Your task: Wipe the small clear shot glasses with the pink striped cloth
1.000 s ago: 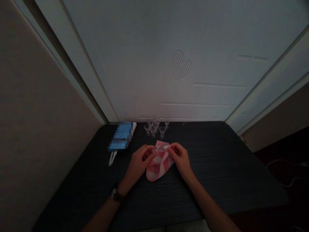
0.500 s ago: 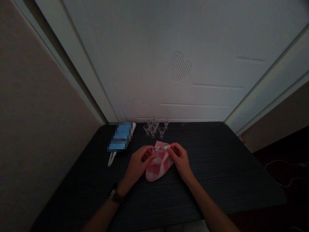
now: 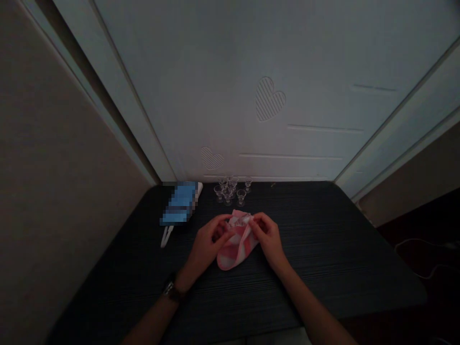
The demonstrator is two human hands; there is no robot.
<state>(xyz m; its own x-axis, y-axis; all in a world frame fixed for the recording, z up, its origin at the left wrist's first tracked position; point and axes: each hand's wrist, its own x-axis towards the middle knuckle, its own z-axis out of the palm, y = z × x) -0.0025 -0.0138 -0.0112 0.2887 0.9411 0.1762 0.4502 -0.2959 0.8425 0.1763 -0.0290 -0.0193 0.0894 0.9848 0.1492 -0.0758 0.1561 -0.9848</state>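
Between my hands is a small clear stemmed glass [image 3: 240,221], lying sideways and partly covered by a pink and white cloth [image 3: 235,247]. My left hand [image 3: 210,238] pinches the glass at its left end, thumb and fingers close together. With thumb and fingertips, my right hand [image 3: 265,233] grips the cloth around the right end of the glass. The rest of the cloth hangs below toward me. Beyond the hands, several similar little glasses [image 3: 227,194] stand upright in a cluster, with one glass [image 3: 241,196] nearest the cloth.
A device with a blurred blue screen [image 3: 181,203] lies at the back left, a white strap [image 3: 166,235] trailing from it. The dark table [image 3: 334,254] backs against a white panel [image 3: 230,96] with heart reliefs. White cables [image 3: 420,244] show beyond its right edge.
The glass in the cloth has turned slightly, and its shine looks different. Both hands stay in nearly the same place. The standing glasses have not moved.
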